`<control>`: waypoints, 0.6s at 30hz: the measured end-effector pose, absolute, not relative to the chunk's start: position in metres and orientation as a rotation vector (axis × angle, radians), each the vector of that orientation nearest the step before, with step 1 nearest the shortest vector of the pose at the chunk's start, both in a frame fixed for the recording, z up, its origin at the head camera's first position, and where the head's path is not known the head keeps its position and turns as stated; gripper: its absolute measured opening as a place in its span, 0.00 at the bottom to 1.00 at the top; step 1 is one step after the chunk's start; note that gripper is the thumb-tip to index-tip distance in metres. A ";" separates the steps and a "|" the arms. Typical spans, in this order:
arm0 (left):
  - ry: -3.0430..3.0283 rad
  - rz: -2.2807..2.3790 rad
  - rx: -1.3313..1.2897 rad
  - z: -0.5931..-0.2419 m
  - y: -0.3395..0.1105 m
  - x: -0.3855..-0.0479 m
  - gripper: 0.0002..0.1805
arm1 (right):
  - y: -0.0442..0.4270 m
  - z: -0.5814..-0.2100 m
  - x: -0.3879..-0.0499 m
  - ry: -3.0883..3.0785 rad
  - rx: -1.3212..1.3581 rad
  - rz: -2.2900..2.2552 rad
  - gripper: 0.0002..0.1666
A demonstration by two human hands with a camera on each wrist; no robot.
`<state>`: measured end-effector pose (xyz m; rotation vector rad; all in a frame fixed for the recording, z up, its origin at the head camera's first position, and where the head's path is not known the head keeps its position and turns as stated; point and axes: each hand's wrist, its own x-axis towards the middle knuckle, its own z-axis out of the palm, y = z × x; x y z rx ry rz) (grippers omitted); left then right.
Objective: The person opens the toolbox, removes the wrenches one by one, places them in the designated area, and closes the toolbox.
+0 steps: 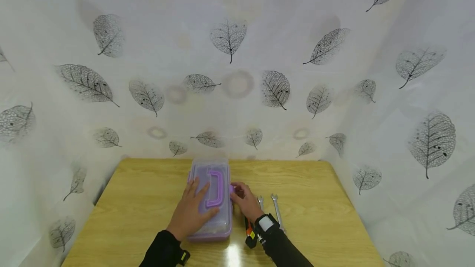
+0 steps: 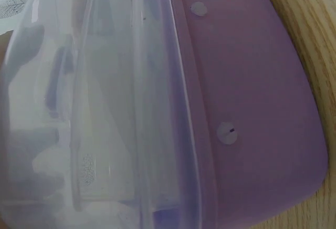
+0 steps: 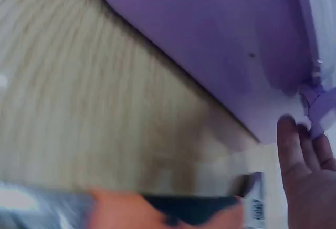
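Note:
A toolbox (image 1: 222,229) with a purple base and a clear lid stands on the table, its purple carry handle (image 1: 221,188) lying flat on top. My left hand (image 1: 190,213) rests on the lid with fingers spread, left of the handle. At the box's right side, my right hand (image 1: 246,202) pinches a purple latch (image 3: 321,111); its fingers (image 3: 291,145) reach the latch from below in the right wrist view. The left wrist view shows the lid (image 2: 105,108) and the purple side wall (image 2: 262,92) close up. The box's contents are hard to make out.
Right of the box lie two wrenches, one a silver open-ended wrench (image 1: 276,211), the other (image 1: 261,202) partly behind my right hand. A black-and-orange tool (image 1: 250,237) lies under my right wrist. Leaf-printed white cloth (image 1: 230,106) surrounds the wooden table (image 1: 148,201).

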<state>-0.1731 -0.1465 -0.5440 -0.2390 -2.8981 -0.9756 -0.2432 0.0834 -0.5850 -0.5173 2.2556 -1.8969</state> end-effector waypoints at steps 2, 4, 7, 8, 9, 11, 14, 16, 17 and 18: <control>-2.917 -0.965 -0.240 -0.545 -0.147 -0.171 0.51 | 0.081 -0.581 -0.234 2.173 -0.430 -1.981 0.22; -2.927 -0.937 -0.246 -0.545 -0.147 -0.169 0.52 | 0.078 -0.581 -0.229 2.109 -0.378 -2.047 0.21; -2.904 -0.896 -0.263 -0.546 -0.148 -0.169 0.51 | 0.074 -0.593 -0.227 2.053 -0.336 -2.103 0.23; -2.896 -0.885 -0.269 -0.547 -0.148 -0.169 0.51 | 0.073 -0.598 -0.228 2.045 -0.317 -2.096 0.24; -2.882 -0.880 -0.277 -0.547 -0.149 -0.170 0.51 | 0.072 -0.604 -0.231 2.035 -0.302 -2.088 0.25; -2.868 -0.880 -0.280 -0.549 -0.149 -0.171 0.51 | 0.072 -0.613 -0.234 2.033 -0.294 -2.049 0.27; -2.873 -0.900 -0.272 -0.554 -0.150 -0.170 0.50 | 0.075 -0.620 -0.239 2.080 -0.352 -1.942 0.28; -2.876 -0.923 -0.267 -0.556 -0.150 -0.170 0.49 | 0.079 -0.618 -0.242 2.195 -0.440 -1.816 0.27; -2.877 -0.940 -0.269 -0.557 -0.150 -0.169 0.48 | 0.081 -0.617 -0.243 2.273 -0.481 -1.740 0.27; -2.869 -0.954 -0.277 -0.558 -0.151 -0.169 0.46 | 0.084 -0.615 -0.245 2.348 -0.515 -1.673 0.26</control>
